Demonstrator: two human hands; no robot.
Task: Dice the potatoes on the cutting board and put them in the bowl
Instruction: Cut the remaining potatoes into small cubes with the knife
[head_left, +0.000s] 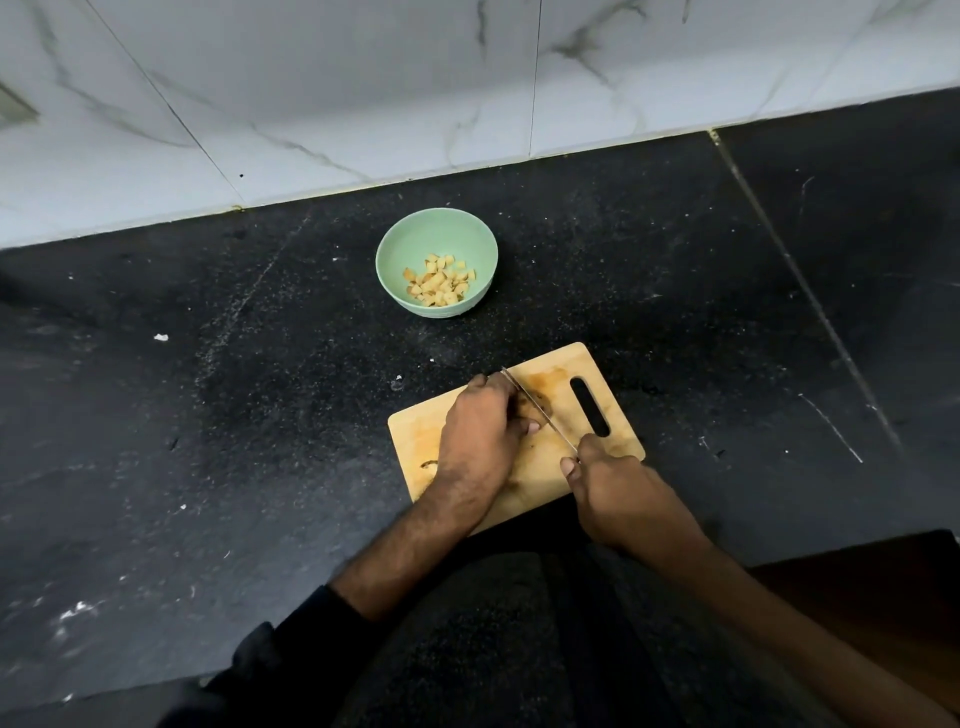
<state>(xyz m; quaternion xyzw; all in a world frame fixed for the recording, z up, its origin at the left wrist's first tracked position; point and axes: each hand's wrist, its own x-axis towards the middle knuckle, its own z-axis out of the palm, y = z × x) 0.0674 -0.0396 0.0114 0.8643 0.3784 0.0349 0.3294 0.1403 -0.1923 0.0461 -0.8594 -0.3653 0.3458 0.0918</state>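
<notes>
Left hand (480, 431) curled, pressing down on something on the wooden cutting board (550, 462); potato itself mostly hidden under the fingers. Right hand (615, 493) grips the knife (540, 410) handle, blade running toward 11 o'clock beside the left fingers. Green bowl (387, 260) with diced potato (439, 280) at 12 o'clock on the black counter (208, 415), well apart from the board.

Tabletop (208, 415): black speckled stone, dusted with pale flecks, running beneath and around both hands; a grouted seam (810, 291) crosses it diagonally, right of the right hand. White crumb (161, 337): lying on the stone, well left of the left hand and farther out. Wall (363, 78): white marble-veined tiles with thin dark joints, well beyond both hands. Dark clothing (467, 649): nearest the viewer, below both forearms.
</notes>
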